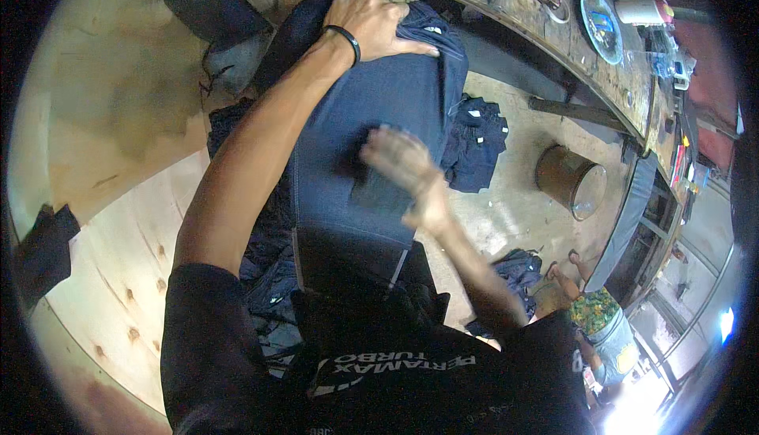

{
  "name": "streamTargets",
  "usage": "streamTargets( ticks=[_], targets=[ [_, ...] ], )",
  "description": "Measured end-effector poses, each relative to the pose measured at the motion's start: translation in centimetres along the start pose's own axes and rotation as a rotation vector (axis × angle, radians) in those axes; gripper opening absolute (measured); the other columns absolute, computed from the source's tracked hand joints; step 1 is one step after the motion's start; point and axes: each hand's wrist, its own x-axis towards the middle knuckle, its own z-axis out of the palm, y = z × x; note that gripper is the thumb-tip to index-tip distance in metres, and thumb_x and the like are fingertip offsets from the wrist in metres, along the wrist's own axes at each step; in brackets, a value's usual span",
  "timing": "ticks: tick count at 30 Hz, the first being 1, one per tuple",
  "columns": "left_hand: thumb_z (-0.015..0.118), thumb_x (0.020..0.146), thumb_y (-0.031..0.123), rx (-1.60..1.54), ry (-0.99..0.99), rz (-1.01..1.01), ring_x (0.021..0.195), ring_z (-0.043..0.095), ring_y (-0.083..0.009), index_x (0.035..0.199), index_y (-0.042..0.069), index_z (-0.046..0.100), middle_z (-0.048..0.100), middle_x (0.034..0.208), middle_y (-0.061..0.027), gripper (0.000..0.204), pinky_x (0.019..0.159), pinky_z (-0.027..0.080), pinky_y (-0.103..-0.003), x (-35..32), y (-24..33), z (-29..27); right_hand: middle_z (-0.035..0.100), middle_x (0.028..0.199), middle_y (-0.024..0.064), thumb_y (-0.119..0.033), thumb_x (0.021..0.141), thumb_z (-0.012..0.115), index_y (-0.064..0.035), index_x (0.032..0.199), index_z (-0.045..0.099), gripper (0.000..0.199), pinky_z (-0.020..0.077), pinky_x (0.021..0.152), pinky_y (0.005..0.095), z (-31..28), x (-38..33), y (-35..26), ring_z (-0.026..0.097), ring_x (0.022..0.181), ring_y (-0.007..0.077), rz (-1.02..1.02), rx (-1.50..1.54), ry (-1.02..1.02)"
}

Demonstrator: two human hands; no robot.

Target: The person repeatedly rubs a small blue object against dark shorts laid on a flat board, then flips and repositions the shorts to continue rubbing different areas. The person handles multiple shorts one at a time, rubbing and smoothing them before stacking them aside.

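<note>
A pair of dark blue jeans (340,158) stretches lengthwise in front of me, its near end close to my body and pale stitching along its sides. At the far end my left hand (371,28), with a black band on the wrist, presses down on the cloth. Its fingers bend over the bunched top edge while the thumb reaches out to the right. My right hand (399,162) is smeared by motion over the middle of the jeans, its fingers looking extended and flat. Nothing shows in its grasp. What supports the jeans is hidden under them.
Dark folded garments (476,142) lie to the right, with more clothes (273,277) at the lower left. A brown cylindrical container (571,182) stands on the floor. The worn wooden table (545,20) carries a plate (601,28) and a thread cone (644,12). Another person (605,332) is at lower right.
</note>
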Motion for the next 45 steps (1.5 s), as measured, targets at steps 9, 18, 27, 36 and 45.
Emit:
streamTargets(
  ticks=[9, 18, 27, 36, 45],
  targets=[
    [0.07, 0.083, 0.083, 0.078, 0.536, -0.308, 0.138, 0.052, -0.0413, 0.149, 0.009, 0.057, 0.049, 0.156, -0.0211, 0.099, 0.113, 0.044, -0.052, -7.1, 2.3, -0.9, 0.06, 0.14, 0.023, -0.015, 0.071, 0.079, -0.008, 0.143, 0.061, 0.074, 0.0387, 0.121, 0.056, -14.0, 12.6, 1.4, 0.047, 0.141, 0.0476, -0.089, -0.726, 0.77],
    [0.049, 0.115, 0.043, -0.498, 0.467, -0.524, 0.132, 0.06, -0.0534, 0.155, 0.002, 0.051, 0.06, 0.144, -0.0375, 0.057, 0.111, 0.048, -0.055, -46.7, 11.7, 11.8, 0.05, 0.151, 0.0197, -0.014, 0.063, 0.087, -0.0108, 0.142, 0.067, 0.082, 0.0263, 0.127, 0.0702, 6.3, -0.9, 1.9, 0.032, 0.155, 0.0537, 0.125, -0.612, 0.589],
    [0.065, 0.099, 0.023, -0.371, 0.459, -0.791, 0.132, 0.058, -0.0495, 0.138, -0.004, 0.061, 0.057, 0.148, -0.0308, 0.047, 0.116, 0.044, -0.055, -47.4, 8.2, 3.1, 0.052, 0.156, 0.0182, -0.012, 0.064, 0.091, -0.011, 0.154, 0.056, 0.097, 0.0117, 0.129, 0.0746, 10.4, 11.8, -10.5, 0.032, 0.158, 0.0481, -0.071, -0.054, 0.363],
    [0.068, 0.064, 0.1, -0.121, -0.008, -0.805, 0.165, 0.004, -0.0528, 0.173, 0.001, -0.004, -0.001, 0.178, -0.0354, 0.164, 0.12, 0.011, -0.085, -17.3, 8.3, -0.7, 0.039, 0.158, 0.028, 0.011, 0.067, 0.063, -0.0134, 0.16, 0.048, 0.098, 0.0352, 0.126, 0.0553, -8.4, 10.1, 3.9, 0.04, 0.148, 0.051, 0.314, -0.412, 0.834],
    [0.067, 0.057, 0.104, -0.036, 0.12, -0.398, 0.169, 0.0, -0.0395, 0.176, 0.018, 0.016, 0.003, 0.182, -0.0212, 0.155, 0.123, -0.002, -0.082, -1.5, 2.1, 1.3, 0.062, 0.156, 0.0193, -0.022, 0.067, 0.076, -0.0019, 0.148, 0.066, 0.085, 0.0335, 0.129, 0.0537, -11.3, 7.0, 0.4, 0.054, 0.15, 0.0358, 0.036, 0.037, 0.135]
  ],
)
